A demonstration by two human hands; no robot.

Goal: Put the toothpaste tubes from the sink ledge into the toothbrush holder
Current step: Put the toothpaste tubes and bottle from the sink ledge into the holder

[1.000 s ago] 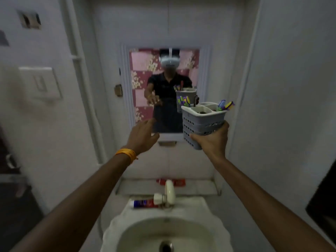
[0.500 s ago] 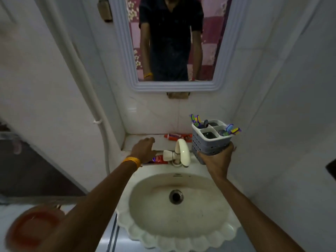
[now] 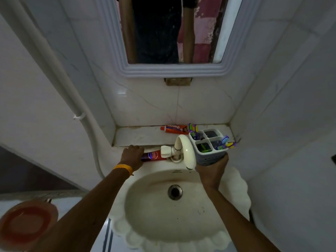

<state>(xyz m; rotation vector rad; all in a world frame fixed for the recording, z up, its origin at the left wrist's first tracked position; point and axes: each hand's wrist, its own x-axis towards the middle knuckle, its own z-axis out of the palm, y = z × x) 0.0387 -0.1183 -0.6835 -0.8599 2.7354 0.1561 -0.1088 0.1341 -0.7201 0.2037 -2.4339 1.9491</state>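
Observation:
My right hand (image 3: 212, 170) grips the grey toothbrush holder (image 3: 209, 150) from below, upright above the sink's back right rim. Its four compartments hold several coloured toothbrushes. A red and purple toothpaste tube (image 3: 154, 155) lies on the sink's back rim, left of the tap. My left hand (image 3: 131, 157), with a yellow wristband, lies over that tube's left end; whether the fingers have closed on it I cannot tell. A second red toothpaste tube (image 3: 173, 129) lies on the tiled ledge (image 3: 138, 136) behind the tap.
A cream tap (image 3: 184, 150) curves over the white scalloped sink (image 3: 174, 202) between my hands. A mirror (image 3: 171, 30) hangs above. Tiled walls close in left and right. A white pipe (image 3: 54, 73) runs down the left wall; a red basin (image 3: 27, 224) sits low left.
The view tipped from the mirror down to the sink. My left hand dropped from mirror height onto the near tube. My right hand lowered the holder beside the tap.

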